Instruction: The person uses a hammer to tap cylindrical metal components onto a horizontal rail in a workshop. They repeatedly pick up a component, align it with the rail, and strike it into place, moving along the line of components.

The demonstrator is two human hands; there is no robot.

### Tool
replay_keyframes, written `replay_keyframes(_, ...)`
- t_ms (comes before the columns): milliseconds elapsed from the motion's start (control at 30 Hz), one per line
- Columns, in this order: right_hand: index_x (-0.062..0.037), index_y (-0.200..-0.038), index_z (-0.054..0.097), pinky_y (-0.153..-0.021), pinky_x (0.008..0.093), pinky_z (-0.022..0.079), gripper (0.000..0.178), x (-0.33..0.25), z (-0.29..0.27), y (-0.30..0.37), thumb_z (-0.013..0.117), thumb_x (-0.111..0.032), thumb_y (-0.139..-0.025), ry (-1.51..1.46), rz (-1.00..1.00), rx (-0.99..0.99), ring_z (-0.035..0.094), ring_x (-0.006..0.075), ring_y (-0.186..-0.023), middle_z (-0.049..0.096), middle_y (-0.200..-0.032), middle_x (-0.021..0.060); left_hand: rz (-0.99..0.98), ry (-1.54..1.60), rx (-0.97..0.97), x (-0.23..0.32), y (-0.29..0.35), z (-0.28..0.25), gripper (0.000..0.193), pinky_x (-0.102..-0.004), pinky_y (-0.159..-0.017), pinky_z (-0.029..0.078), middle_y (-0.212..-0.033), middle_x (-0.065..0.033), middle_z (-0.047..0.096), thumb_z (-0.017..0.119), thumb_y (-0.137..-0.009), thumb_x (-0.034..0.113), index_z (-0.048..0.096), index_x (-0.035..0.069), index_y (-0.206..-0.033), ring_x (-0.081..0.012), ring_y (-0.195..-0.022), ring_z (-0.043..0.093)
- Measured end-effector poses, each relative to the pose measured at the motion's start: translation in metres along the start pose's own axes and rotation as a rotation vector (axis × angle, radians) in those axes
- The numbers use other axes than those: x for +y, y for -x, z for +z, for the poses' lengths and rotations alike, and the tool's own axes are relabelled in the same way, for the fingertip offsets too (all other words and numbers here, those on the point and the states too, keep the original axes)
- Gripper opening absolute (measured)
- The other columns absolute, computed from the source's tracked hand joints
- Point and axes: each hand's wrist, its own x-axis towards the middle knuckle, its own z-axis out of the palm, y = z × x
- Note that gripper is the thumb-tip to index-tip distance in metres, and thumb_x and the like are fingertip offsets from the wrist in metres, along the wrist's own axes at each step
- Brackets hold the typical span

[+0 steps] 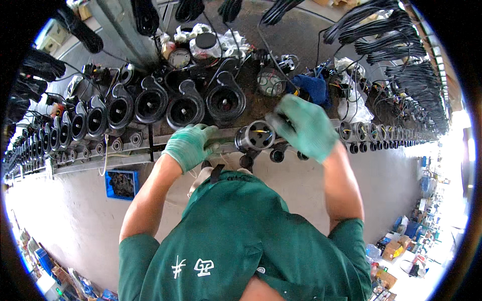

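Note:
My left hand [191, 145], in a green knit glove, is at the near edge of the bench. Its fingers stretch out to the right, apart, below a round black housing [185, 111] with a hooked top. A short black cylinder [257, 135] with holes in its face and a yellow wire stands between my hands. Just right of that cylinder is my right hand [307, 128], gloved too and slightly blurred. Its fingers curl together; whatever lies between them is hidden. Another black housing [226, 103] sits behind the cylinder.
Rows of black housings [120, 111] run left, and small cylinders [360, 131] run right along the bench edge. Behind them lie a blue cloth [310, 89], white plastic bags [354, 108] and a round part [271, 83]. Cable bundles [396, 37] hang above. A blue crate [122, 184] stands below.

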Motion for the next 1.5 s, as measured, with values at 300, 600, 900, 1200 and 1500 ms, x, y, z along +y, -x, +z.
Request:
replay_keyframes(300,-0.0042,-0.089,0.063,-0.072,0.0422,0.056,0.023,-0.064,-0.176,0.077,0.08,-0.013,-0.075,0.254,-0.585,0.154,0.069,0.0332,-0.082,0.068,-0.091,0.0139,0.059,-0.671,-0.097,0.087,-0.02,-0.074,0.036,-0.0416,-0.089,0.051,-0.106,-0.0092,0.071,0.072,-0.087,0.037,0.071,0.014,-0.115,-0.0282,-0.104,0.067)
replay_keyframes(600,-0.0044,-0.093,0.063,-0.072,0.0417,0.056,0.025,-0.066,-0.188,0.099,0.08,-0.014,-0.076,0.314,-0.75,0.136,0.068,0.0325,-0.082,0.068,-0.093,0.0137,0.218,-0.94,-0.039,0.142,-0.02,-0.111,0.012,-0.0383,-0.086,0.052,-0.09,-0.0074,0.075,0.068,-0.083,0.013,0.079,0.013,-0.088,-0.0252,-0.094,0.071)
replay_keyframes(900,-0.0046,-0.096,0.064,-0.073,0.0412,0.056,0.028,-0.064,-0.19,0.107,0.08,-0.015,-0.077,0.316,-0.793,0.134,0.068,0.0319,-0.082,0.068,-0.094,0.0135,0.19,-0.928,-0.397,0.201,-0.022,-0.149,0.014,-0.0417,-0.076,0.057,-0.092,-0.0113,0.078,0.071,-0.083,0.014,0.082,0.011,-0.092,-0.0283,-0.089,0.075)
replay_keyframes(1200,-0.0047,-0.1,0.064,-0.073,0.0406,0.056,0.03,-0.06,-0.197,0.107,0.08,-0.016,-0.078,0.306,-0.825,0.15,0.068,0.0312,-0.083,0.068,-0.095,0.0133,0.195,-0.914,-0.374,0.209,-0.015,-0.143,0.015,-0.0411,-0.082,0.054,-0.087,-0.0125,0.074,0.072,-0.078,0.02,0.077,0.009,-0.086,-0.0274,-0.091,0.071)
replay_keyframes(1500,-0.0049,-0.104,0.064,-0.074,0.0401,0.056,0.033,-0.019,-0.232,0.124,0.08,-0.017,-0.078,0.25,-0.711,0.29,0.068,0.0305,-0.083,0.068,-0.097,0.0131,0.371,-1.085,-0.145,0.298,-0.022,-0.183,0.023,-0.0441,-0.083,0.056,-0.091,-0.0141,0.076,0.064,-0.085,0.017,0.078,0.004,-0.098,-0.0317,-0.09,0.072)
